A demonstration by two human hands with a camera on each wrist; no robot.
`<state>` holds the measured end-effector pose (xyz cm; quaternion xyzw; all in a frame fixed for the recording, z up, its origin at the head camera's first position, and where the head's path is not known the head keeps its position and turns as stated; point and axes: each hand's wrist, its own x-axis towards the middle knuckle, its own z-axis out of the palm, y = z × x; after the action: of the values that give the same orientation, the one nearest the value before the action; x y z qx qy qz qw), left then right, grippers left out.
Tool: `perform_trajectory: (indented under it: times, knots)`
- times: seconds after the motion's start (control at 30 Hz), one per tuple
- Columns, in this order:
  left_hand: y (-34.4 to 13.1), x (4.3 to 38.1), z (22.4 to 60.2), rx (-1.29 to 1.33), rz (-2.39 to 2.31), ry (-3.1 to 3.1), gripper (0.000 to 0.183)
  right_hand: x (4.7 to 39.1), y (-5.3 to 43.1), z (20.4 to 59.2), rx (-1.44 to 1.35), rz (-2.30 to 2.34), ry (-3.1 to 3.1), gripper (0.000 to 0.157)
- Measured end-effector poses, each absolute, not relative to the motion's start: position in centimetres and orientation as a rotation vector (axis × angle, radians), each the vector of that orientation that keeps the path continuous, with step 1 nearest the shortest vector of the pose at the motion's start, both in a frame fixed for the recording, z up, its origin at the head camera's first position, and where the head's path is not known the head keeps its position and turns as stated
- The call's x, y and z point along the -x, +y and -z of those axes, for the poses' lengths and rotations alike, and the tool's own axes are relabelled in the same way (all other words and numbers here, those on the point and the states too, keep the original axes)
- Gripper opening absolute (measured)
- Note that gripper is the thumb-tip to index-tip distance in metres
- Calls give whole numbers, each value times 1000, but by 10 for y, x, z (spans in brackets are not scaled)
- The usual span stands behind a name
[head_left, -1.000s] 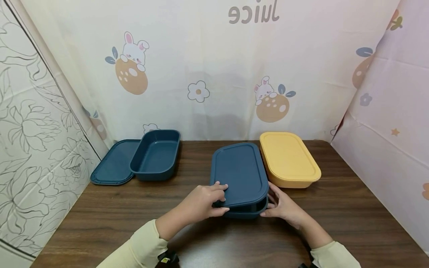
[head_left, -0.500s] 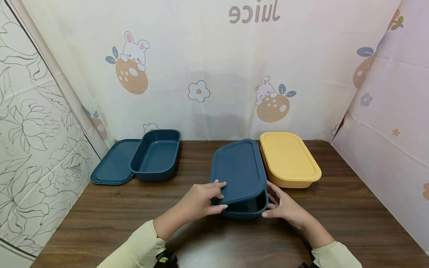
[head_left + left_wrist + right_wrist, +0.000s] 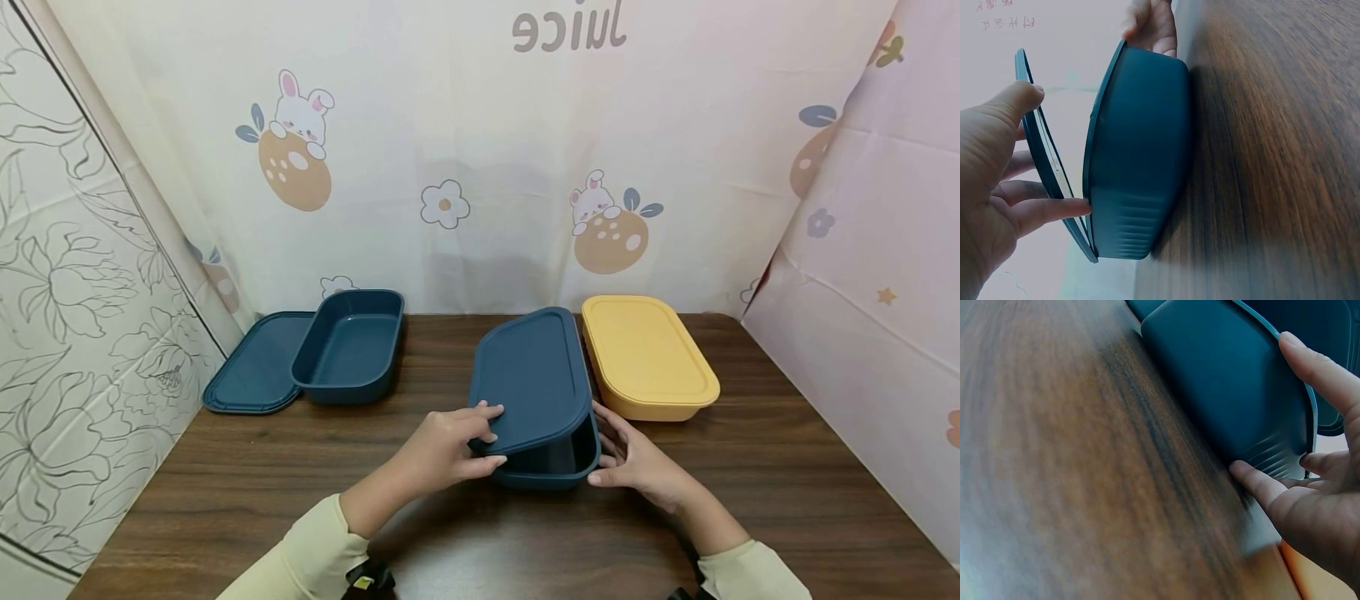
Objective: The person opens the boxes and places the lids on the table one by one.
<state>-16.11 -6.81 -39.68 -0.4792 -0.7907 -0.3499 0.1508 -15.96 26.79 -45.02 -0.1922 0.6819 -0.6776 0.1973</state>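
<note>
A dark blue lid [image 3: 532, 379] lies tilted over a dark blue rectangular food container [image 3: 543, 481] in the middle of the table. Its near edge is raised, so the inside shows at the front right. My left hand [image 3: 446, 442] pinches the lid at its near left; in the left wrist view, thumb and fingers lie on either side of the lid [image 3: 1038, 147], with one finger reaching the container's rim. At the container's near right corner, my right hand [image 3: 637, 467] holds the wall, the fingers along its ridged end in the right wrist view.
A yellow lidded container [image 3: 648, 354] stands just right of the blue one. Farther left is an uncovered blue container [image 3: 348, 395], with another blue lid [image 3: 251, 375] beside it near the wall. A patterned curtain [image 3: 495, 150] hangs behind the wooden table [image 3: 480, 542].
The lid's near right part has risen and shifted back and left, widening the gap above the container. My left hand moved slightly left with it; my right hand stayed almost still.
</note>
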Motion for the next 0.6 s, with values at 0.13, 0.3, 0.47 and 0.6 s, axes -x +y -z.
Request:
perform_trajectory:
  times: [0.13,0.3,0.47,0.6]
  knots:
    - [-69,161,398,1371,1013,-2281,15,160,268,451,540,1908,1900,106]
    - [-71,162,399,1371,1032,-2273,15,161,268,452,547,1913,1892,105]
    - [-72,163,401,1375,1069,-2241,16,162,269,452,523,1905,1889,104]
    - [-73,163,403,1374,1085,-2220,16,161,269,451,508,1898,1898,104]
